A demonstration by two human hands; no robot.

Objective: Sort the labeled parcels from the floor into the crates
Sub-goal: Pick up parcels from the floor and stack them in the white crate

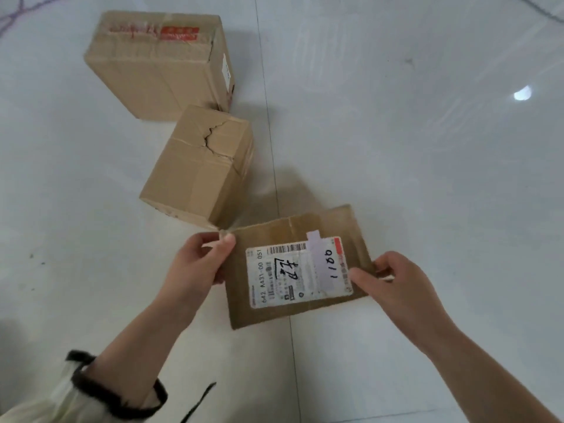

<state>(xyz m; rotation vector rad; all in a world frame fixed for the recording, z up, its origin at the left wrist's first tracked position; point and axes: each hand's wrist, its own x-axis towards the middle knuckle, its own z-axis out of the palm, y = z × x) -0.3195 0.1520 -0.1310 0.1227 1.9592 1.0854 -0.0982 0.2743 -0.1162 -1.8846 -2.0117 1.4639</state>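
Holding flat labeled parcel [274,303] two-handed: left grip [198,264] pinches its left edge, right grip [393,285] pinches the right. Large box [158,65], small box [198,166] on floor [427,148] beyond.

Three brown cardboard parcels in my feed. The flat one [274,233] is held off the floor, left hand [198,261] pinching its left edge and right hand [393,285] its right. Its white label [299,273] faces up, with a barcode, black scribbles and a pale tape strip with handwritten digits. Just behind it, a taller box [198,169] sits on the floor with a jagged tear on top. Beyond that is a bigger box [158,68] with red print along its far edge.
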